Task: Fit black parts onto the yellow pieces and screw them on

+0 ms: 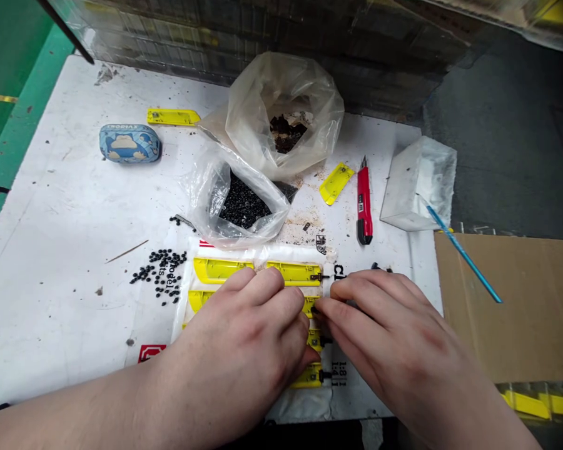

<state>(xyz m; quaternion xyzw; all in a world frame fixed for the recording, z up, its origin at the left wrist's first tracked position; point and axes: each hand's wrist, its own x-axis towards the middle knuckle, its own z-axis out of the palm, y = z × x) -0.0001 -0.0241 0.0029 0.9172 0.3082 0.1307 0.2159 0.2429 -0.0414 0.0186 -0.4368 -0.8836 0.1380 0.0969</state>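
Several yellow plastic parts (pixel 291 273) lie in rows on a white printed bag (pixel 258 253). Some have a small black piece (pixel 326 375) at the right end. My left hand (pixel 258 331) is closed over the middle rows, its fingers curled down on a yellow part (pixel 310 306); its fingertips are mostly hidden. From the right, my right hand (pixel 389 319) pinches at that part's right end, where a small dark piece (pixel 314 309) shows at the index fingertip. Most of what lies between the right fingers is covered by them.
Small black pieces (pixel 166 275) lie scattered on the left; an open bag (pixel 248 234) holds more. Behind stands a larger plastic bag (pixel 244 106) with brown pieces. A red utility knife (pixel 365 206), a whitish box (pixel 403 187) with a blue stick (pixel 469 256), and a blue case (pixel 130 144) surround them.
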